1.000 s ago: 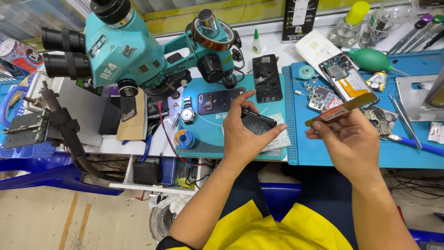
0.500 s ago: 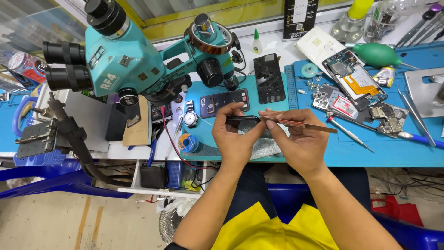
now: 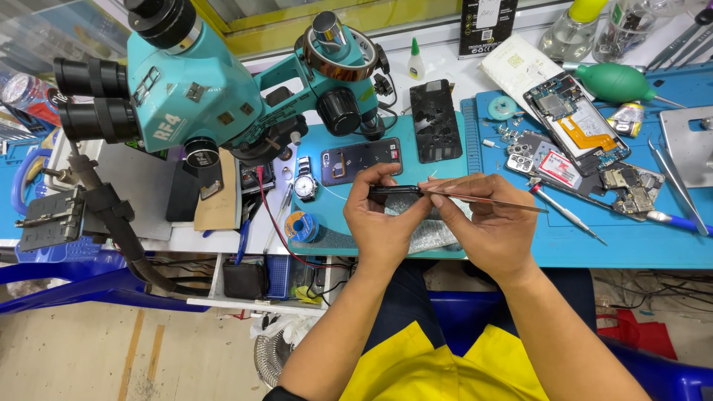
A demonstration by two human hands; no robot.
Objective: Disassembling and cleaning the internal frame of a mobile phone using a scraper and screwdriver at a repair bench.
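Left hand (image 3: 382,223) fingers clamp dark phone (image 3: 395,191) edge-on, long axis running left-right above counter (image 3: 631,245). Right hand (image 3: 486,223) fingers pinch thin metal tool (image 3: 490,200), tip touching phone's right end.

The hands (image 3: 438,223) work at the surface's (image 3: 631,249) near edge, where a bare blue strip runs rightward. Behind them a phone back (image 3: 362,159) and a dark panel (image 3: 435,121) lie close. To the left the microscope (image 3: 223,89) overhangs, with a watch (image 3: 305,186) and solder spool (image 3: 300,225) beneath. On the right, a screwdriver (image 3: 564,210) and loose boards (image 3: 627,186) crowd the mat.
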